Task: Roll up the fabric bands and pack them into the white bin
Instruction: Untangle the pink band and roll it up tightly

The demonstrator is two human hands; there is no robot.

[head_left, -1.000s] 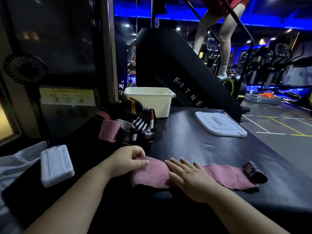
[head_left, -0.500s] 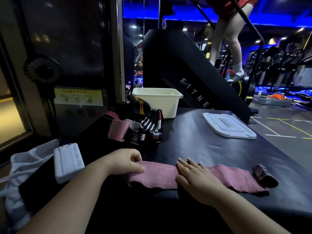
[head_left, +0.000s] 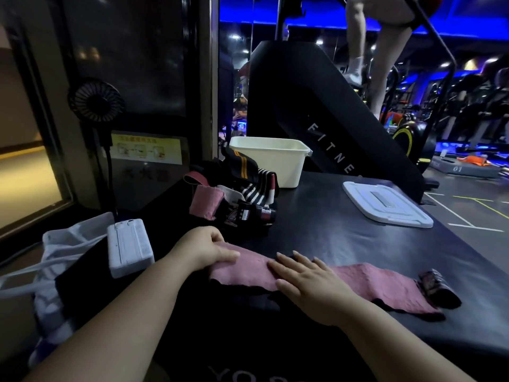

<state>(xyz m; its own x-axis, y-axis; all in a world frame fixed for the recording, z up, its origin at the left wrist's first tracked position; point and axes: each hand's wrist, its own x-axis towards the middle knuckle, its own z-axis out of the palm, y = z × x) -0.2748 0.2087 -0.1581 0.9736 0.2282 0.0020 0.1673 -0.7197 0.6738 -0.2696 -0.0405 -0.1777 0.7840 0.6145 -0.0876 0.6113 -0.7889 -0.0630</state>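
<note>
Pinched tighter than before at the left end of pink band (head_left: 385, 285) by left hand (head_left: 203, 248); pressed flat mid-band by open right hand (head_left: 311, 282). Stretched along the desk (head_left: 344, 232), well apart from white bin (head_left: 272, 161). Barely into rolling; next wants a tight first tuck.

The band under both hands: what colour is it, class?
The band is pink; the head view shows it best.
</note>
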